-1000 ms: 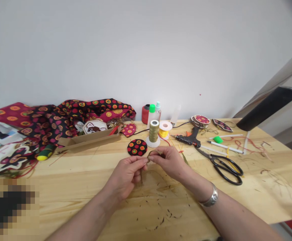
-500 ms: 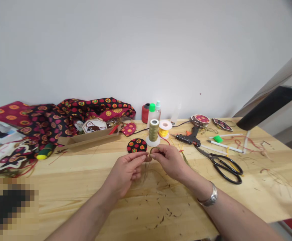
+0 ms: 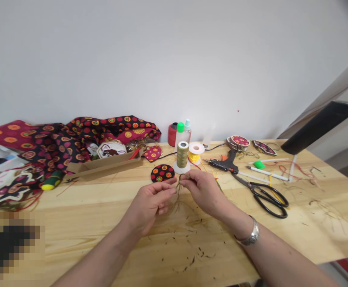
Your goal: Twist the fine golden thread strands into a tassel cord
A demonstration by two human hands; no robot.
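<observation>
In the middle of the wooden surface (image 3: 150,263), close in front of the person, the two hands meet at a piece of olive thread (image 3: 178,193). The right hand (image 3: 202,190) has its thumb and index finger pressed together on this thread, where it makes a small loop at the fingertips. From there several loose ends hang downward, between the two hands. The left hand (image 3: 150,202) is just beside these ends; its thumb and index finger are a little apart, the other fingers are curled, and I cannot tell if any of them touches the strands. On the right wrist there is a silver bracelet (image 3: 253,233).

Just beyond the fingertips, a spool of olive thread (image 3: 182,156) stands upright, and next to it is a spool of yellow cord (image 3: 196,149). A round fabric piece (image 3: 162,173), black with red and yellow motifs, lies flat near the left hand. Behind the spools stands a bottle with a green cap (image 3: 180,128). To the right, a black glue gun (image 3: 226,164) lies on its side, and scissors with black handles (image 3: 252,186) rest near it. Small dark scraps (image 3: 192,264) are scattered nearer to the person.
</observation>
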